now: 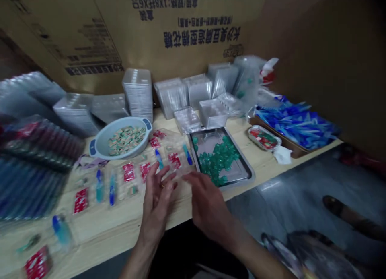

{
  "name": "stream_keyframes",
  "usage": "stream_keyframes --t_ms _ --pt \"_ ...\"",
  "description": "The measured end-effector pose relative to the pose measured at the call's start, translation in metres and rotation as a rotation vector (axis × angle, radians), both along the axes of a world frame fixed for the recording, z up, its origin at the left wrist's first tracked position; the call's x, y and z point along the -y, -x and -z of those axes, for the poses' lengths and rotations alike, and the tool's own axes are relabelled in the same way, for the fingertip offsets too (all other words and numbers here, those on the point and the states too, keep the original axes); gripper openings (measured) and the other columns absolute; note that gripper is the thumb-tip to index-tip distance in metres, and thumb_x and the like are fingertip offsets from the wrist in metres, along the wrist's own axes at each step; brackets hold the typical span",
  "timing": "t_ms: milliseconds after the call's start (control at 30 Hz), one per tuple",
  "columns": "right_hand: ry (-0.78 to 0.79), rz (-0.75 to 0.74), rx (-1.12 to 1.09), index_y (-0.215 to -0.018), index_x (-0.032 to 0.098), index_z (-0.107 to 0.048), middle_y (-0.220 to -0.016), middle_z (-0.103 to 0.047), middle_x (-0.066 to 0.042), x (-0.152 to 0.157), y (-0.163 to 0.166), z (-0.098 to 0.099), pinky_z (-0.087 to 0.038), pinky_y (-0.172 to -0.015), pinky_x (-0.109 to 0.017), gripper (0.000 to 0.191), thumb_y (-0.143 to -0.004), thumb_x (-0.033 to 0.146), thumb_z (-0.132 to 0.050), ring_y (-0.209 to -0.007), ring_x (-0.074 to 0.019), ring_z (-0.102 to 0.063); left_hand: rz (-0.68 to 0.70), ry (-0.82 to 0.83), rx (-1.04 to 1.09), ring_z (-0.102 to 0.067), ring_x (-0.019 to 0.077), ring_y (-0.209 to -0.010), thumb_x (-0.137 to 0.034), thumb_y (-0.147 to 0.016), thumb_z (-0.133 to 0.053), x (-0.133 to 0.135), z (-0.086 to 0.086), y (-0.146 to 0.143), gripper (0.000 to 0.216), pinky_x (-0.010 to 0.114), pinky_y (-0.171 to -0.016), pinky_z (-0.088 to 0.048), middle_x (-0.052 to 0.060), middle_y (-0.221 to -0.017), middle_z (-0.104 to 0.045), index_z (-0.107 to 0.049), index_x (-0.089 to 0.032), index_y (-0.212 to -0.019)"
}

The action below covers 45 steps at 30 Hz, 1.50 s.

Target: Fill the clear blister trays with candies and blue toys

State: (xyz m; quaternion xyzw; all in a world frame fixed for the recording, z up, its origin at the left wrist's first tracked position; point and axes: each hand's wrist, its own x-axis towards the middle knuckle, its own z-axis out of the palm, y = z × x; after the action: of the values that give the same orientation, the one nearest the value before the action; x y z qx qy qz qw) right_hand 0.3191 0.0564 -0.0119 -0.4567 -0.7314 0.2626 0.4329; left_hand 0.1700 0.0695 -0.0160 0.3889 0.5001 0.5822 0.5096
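My left hand (157, 192) is above the table's front edge, palm turned up and fingers apart, with no object clearly in it. A small yellowish glint shows at its fingers. Facing it, my right hand (209, 204) points its fingers left; they are blurred and partly hidden. Just beyond the hands lie clear trays holding red packets (174, 161) and blue pieces (187, 154). Beside my right hand, a metal tray (245, 166) bears many green translucent pieces (220, 158). A light blue basin (101, 140) of small pale-and-green pieces stands at the back left.
Stacks of clear plastic trays (138, 94) line the large cardboard (196, 61) behind. A box of blue pieces (297, 120) and a small foil tray (264, 138) are at the right. More stacked packs (33, 178) stand at the left. Floor (277, 198) lies beyond the right edge.
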Motion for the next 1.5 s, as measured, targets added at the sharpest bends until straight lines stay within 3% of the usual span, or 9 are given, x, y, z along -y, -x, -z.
stream_keyframes --t_ms 167,267,367,633,767,933,1167,1333,1500 --pt "-0.057 -0.255 0.172 -0.139 0.02 -0.052 -0.133 -0.06 -0.013 0.003 -0.016 -0.004 -0.05 -0.102 -0.045 0.062 -0.08 0.002 -0.048 -0.124 -0.026 -0.055 -0.05 0.153 0.02 -0.074 0.019 -0.082 -0.035 -0.072 -0.081 -0.018 -0.001 -0.006 0.056 0.028 -0.071 -0.057 0.009 -0.113 -0.073 -0.057 -0.023 -0.121" --pt "-0.078 -0.018 0.094 -0.122 0.024 -0.064 -0.112 -0.068 -0.009 -0.031 -0.054 0.012 -0.052 -0.093 -0.038 0.05 -0.083 0.001 -0.044 -0.108 -0.0228 -0.062 -0.029 0.3 0.052 -0.071 0.0175 -0.067 -0.028 -0.067 -0.08 -0.031 0.011 0.003 0.052 0.026 -0.059 -0.054 0.008 -0.097 -0.076 -0.057 -0.02 -0.113" --pt "0.049 0.283 0.389 -0.115 0.017 -0.07 -0.106 -0.067 -0.014 -0.076 -0.091 0.03 -0.048 -0.093 -0.04 0.042 -0.088 0.005 -0.041 -0.104 -0.0266 -0.061 0.036 0.349 0.058 -0.071 0.0183 -0.065 -0.026 -0.066 -0.077 -0.033 0.019 0.006 0.052 0.024 -0.056 -0.052 0.008 -0.091 -0.076 -0.055 -0.019 -0.113" --pt "0.159 0.306 0.935 -0.104 0.017 -0.072 -0.113 -0.061 -0.019 -0.122 -0.083 0.042 -0.04 -0.084 -0.045 0.026 -0.094 0.032 -0.052 -0.108 -0.0366 -0.055 0.109 0.298 0.054 -0.068 0.0151 -0.059 -0.028 -0.067 -0.075 -0.035 0.018 -0.013 0.04 0.022 -0.051 -0.044 0.006 -0.088 -0.074 -0.058 -0.017 -0.101" --pt "0.086 0.321 0.797 -0.098 0.018 -0.067 -0.104 -0.066 -0.014 -0.118 -0.084 0.046 -0.038 -0.081 -0.04 0.02 -0.093 0.027 -0.051 -0.1 -0.0311 -0.059 0.106 0.289 0.078 -0.068 0.0146 -0.06 -0.027 -0.067 -0.073 -0.04 0.022 -0.013 0.038 0.022 -0.051 -0.043 0.004 -0.087 -0.073 -0.058 -0.018 -0.1" --pt "0.115 0.272 0.329 -0.091 0.019 -0.06 -0.076 -0.065 -0.004 -0.113 -0.093 0.047 -0.039 -0.066 -0.031 0.016 -0.092 0.031 -0.048 -0.067 -0.019 -0.057 0.108 0.318 0.126 -0.069 0.0149 -0.06 -0.026 -0.067 -0.073 -0.043 0.024 -0.014 0.039 0.022 -0.052 -0.044 0.004 -0.087 -0.073 -0.056 -0.018 -0.102" --pt "0.29 0.006 -0.16 -0.096 0.022 -0.054 -0.074 -0.057 0.001 -0.1 -0.075 0.037 -0.043 -0.058 -0.027 0.015 -0.089 0.036 -0.054 -0.063 -0.0156 -0.055 0.146 0.287 0.112 -0.071 0.0161 -0.064 -0.02 -0.066 -0.071 -0.042 0.017 -0.013 0.034 0.023 -0.055 -0.048 0.004 -0.092 -0.074 -0.065 -0.019 -0.099" --pt "0.09 -0.059 -0.016 -0.109 0.021 -0.056 -0.091 -0.059 -0.003 -0.082 -0.046 0.023 -0.047 -0.07 -0.03 0.023 -0.087 0.019 -0.052 -0.077 -0.0165 -0.056 0.22 0.257 -0.014 -0.069 0.0155 -0.065 -0.024 -0.074 -0.066 -0.04 0.013 -0.014 0.018 0.024 -0.061 -0.05 0.004 -0.077 -0.072 -0.075 -0.016 -0.089" --pt "-0.032 -0.092 0.122 -0.122 0.019 -0.05 -0.104 -0.06 -0.009 -0.074 -0.022 0.021 -0.049 -0.079 -0.035 0.04 -0.084 0.009 -0.047 -0.089 -0.0206 -0.059 0.275 0.217 -0.011 -0.064 0.0154 -0.059 -0.05 -0.08 -0.069 -0.041 0.017 -0.02 0.036 0.025 -0.058 -0.049 0.004 -0.068 -0.068 -0.074 -0.014 -0.08"
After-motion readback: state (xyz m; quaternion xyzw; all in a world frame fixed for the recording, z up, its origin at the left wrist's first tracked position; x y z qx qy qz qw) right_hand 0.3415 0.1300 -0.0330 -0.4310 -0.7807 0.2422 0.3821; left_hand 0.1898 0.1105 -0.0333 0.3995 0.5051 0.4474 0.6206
